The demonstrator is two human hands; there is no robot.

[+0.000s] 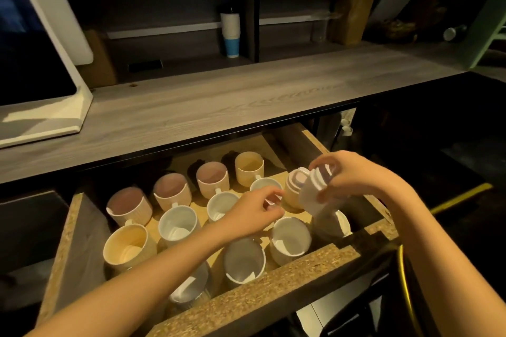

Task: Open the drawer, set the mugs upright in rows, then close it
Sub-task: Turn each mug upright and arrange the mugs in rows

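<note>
The wooden drawer (273, 290) stands pulled out under the counter. Several ribbed mugs in pink, cream and white stand upright in rows inside it, such as a pink mug (128, 205) at the back left and a white mug (290, 238) near the front. My right hand (353, 172) grips a white mug (315, 194) tilted on its side above the drawer's right end. Beside it an upside-down pink mug (294, 186) rests on the drawer floor. My left hand (254, 210) hovers over the middle mugs, fingers curled, and seems to pinch a mug handle.
A grey wood-grain counter (219, 101) runs above the drawer. A white appliance (41, 63) stands at its left. A stack of paper cups (230, 33) and a brown bag (353, 13) sit on the back shelf. Dark floor with a yellow stripe (462, 197) lies right.
</note>
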